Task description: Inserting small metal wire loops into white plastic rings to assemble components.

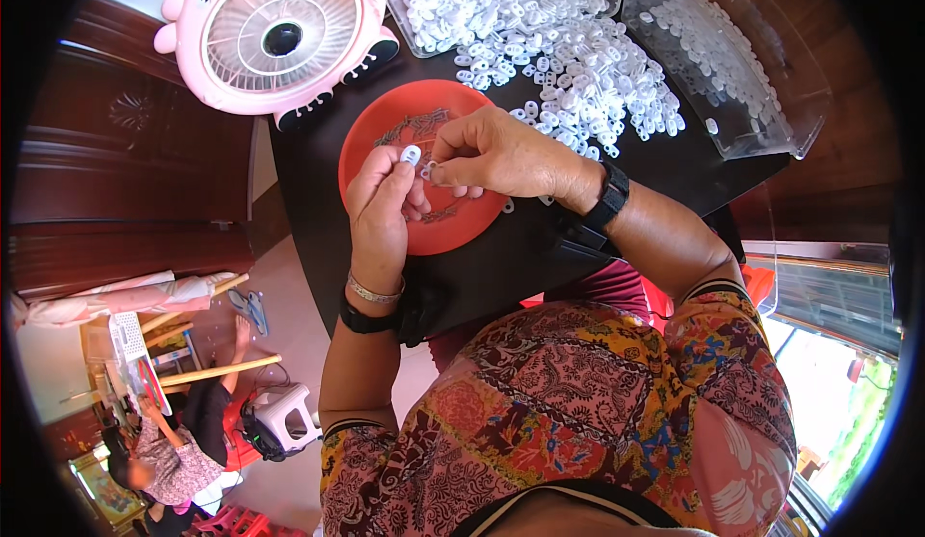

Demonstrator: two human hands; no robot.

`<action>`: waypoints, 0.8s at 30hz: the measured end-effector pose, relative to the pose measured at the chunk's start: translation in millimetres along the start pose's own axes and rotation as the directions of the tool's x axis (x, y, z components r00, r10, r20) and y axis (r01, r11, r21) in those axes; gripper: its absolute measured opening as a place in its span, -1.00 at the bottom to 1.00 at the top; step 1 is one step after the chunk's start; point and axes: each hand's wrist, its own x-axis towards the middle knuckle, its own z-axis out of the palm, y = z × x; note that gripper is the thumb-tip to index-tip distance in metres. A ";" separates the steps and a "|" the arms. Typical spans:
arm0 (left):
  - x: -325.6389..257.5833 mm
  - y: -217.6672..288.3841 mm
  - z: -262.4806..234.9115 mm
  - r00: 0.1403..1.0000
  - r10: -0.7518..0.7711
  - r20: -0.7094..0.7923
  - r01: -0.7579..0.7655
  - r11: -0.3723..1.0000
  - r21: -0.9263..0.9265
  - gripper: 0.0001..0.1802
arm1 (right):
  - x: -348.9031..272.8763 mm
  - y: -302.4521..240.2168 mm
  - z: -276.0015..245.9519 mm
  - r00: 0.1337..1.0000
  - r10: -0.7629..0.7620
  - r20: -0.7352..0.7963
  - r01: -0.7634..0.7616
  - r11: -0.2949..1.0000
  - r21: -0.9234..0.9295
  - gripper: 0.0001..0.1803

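Observation:
Over a red-orange basin (pixel 453 236), my left hand (pixel 379 195) pinches a small white oval plastic piece with holes (pixel 411 155) between thumb and finger. Close beside it, my right hand (pixel 496 157) has thumb and fingertips pressed together at a tiny piece, too small and covered to name. Small grey metal parts (pixel 424 125) lie scattered in the basin under both hands. Beyond the right hand a heap of loose white plastic pieces (pixel 607 79) spreads across the black table (pixel 318 209).
A pink animal-shaped fan (pixel 279 38) stands at the far left. Behind the heap is a clear tub full of white pieces (pixel 501 2). Another clear bin (pixel 780 113) with white pieces sits at the right. On the lower left, another person (pixel 183 460) is near a white stool (pixel 287 419).

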 end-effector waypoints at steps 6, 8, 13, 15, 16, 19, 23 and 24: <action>0.2 -0.1 0.5 1.000 0.000 0.011 -0.001 1.000 0.028 -0.82 | 1.2 2.7 0.7 1.000 -0.004 -0.007 0.004 1.000 -0.001 -0.81; 0.2 0.6 1.1 1.000 0.018 0.004 -0.019 0.996 0.086 -0.80 | 1.6 3.5 0.7 1.000 -0.002 -0.009 0.002 1.000 0.002 -0.81; -1.0 -2.1 3.1 0.997 0.070 0.015 -0.071 0.989 0.127 -0.83 | 0.9 2.5 0.6 1.000 0.008 -0.016 -0.008 1.000 0.013 -0.81; -1.6 -1.9 3.4 0.995 0.104 0.010 -0.104 0.984 0.147 -0.81 | 1.0 1.6 2.3 1.000 0.009 -0.017 -0.009 1.000 0.008 -0.81; -1.7 -1.9 2.8 0.995 0.104 0.009 -0.104 0.979 0.174 -0.81 | 1.2 1.4 3.1 1.000 0.010 -0.020 -0.010 1.000 0.003 -0.82; -1.3 -2.6 3.9 0.994 0.106 0.017 -0.107 0.975 0.194 -0.81 | 0.8 4.2 2.5 1.000 0.013 -0.020 -0.013 1.000 0.009 -0.82; -2.5 -2.5 2.7 0.996 0.084 0.020 -0.086 0.977 0.193 -0.81 | 0.3 4.8 3.1 1.000 0.013 -0.022 -0.013 1.000 0.006 -0.82; -2.8 -2.8 2.1 0.996 0.084 0.018 -0.086 0.977 0.193 -0.81 | 0.4 4.4 3.2 1.000 -0.006 -0.009 0.006 1.000 0.021 -0.83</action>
